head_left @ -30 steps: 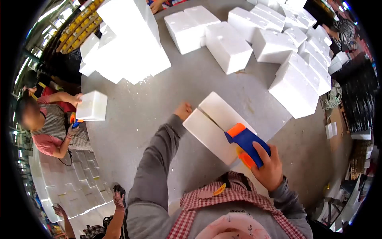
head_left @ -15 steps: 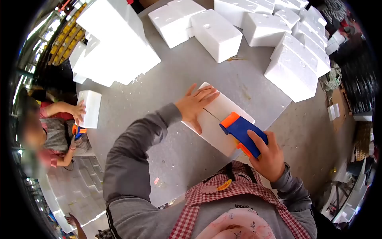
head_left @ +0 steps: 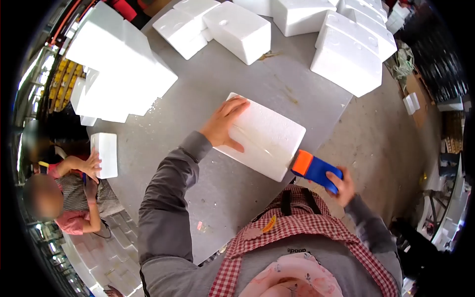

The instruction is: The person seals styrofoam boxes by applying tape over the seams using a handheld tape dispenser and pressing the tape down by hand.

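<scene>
A white foam box point(head_left: 269, 129) lies at an angle on the grey table in front of me. A strip of clear tape seems to run lengthwise along its top. My left hand point(head_left: 225, 123) rests flat on the box's left end, fingers and thumb spread. My right hand point(head_left: 343, 187) is closed around a blue and orange tape dispenser point(head_left: 319, 172). The dispenser's orange head is at the box's right end, close to its edge; whether it touches the box I cannot tell.
White foam boxes point(head_left: 237, 30) stand along the far side of the grey table point(head_left: 193, 106), with a tall stack point(head_left: 116, 64) at the left. A co-worker point(head_left: 74, 198) at the left edge has a hand on another foam box point(head_left: 105, 156).
My right hand has drawn the dispenser right and down, from the top of the box to its right end. My left hand stays on the left end; the view has shifted.
</scene>
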`<action>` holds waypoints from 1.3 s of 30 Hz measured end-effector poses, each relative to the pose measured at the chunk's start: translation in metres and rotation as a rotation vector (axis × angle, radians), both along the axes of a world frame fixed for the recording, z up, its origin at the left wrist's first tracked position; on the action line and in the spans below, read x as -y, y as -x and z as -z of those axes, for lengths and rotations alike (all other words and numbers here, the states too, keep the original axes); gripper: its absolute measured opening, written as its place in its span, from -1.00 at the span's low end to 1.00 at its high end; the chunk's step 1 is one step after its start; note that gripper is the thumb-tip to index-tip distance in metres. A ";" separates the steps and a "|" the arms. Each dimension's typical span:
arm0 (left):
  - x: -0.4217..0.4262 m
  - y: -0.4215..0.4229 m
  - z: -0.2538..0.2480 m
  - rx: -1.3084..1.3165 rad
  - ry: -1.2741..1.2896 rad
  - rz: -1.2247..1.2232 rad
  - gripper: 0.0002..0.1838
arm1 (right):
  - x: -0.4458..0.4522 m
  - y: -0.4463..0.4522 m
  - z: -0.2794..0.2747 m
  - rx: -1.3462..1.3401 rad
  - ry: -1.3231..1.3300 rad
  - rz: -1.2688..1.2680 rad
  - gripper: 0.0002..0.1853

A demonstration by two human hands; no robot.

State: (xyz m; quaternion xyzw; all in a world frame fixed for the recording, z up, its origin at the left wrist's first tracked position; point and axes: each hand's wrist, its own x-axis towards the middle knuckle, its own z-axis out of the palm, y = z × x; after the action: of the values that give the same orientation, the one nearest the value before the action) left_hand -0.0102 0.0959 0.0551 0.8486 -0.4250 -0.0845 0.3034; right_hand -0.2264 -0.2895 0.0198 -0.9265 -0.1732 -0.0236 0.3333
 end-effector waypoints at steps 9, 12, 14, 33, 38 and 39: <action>-0.034 0.059 0.041 -0.243 0.591 -0.582 -0.07 | -0.006 -0.019 0.041 0.147 -0.117 0.016 -0.33; -0.015 0.075 0.050 -0.363 0.805 -0.746 -0.19 | -0.009 -0.015 0.035 0.126 -0.171 0.019 -0.35; -0.031 0.052 0.024 -0.196 0.482 -0.599 -0.25 | -0.004 -0.017 0.025 0.129 -0.191 -0.005 -0.36; 0.002 0.042 -0.010 0.248 -0.235 -0.249 -0.19 | 0.017 -0.030 0.007 -0.035 -0.076 -0.128 -0.29; -0.024 0.090 0.075 -0.199 0.882 -0.922 -0.21 | -0.003 -0.023 0.033 0.086 -0.240 0.006 -0.30; -0.004 0.097 0.094 -0.230 0.999 -1.004 -0.23 | -0.006 -0.020 0.032 0.043 -0.248 0.023 -0.30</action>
State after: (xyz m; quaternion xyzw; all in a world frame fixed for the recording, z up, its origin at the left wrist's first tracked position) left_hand -0.1070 0.1003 -0.0388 0.6873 0.0632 0.1810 0.7006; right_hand -0.2065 -0.2833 -0.0124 -0.8794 -0.1654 -0.0683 0.4412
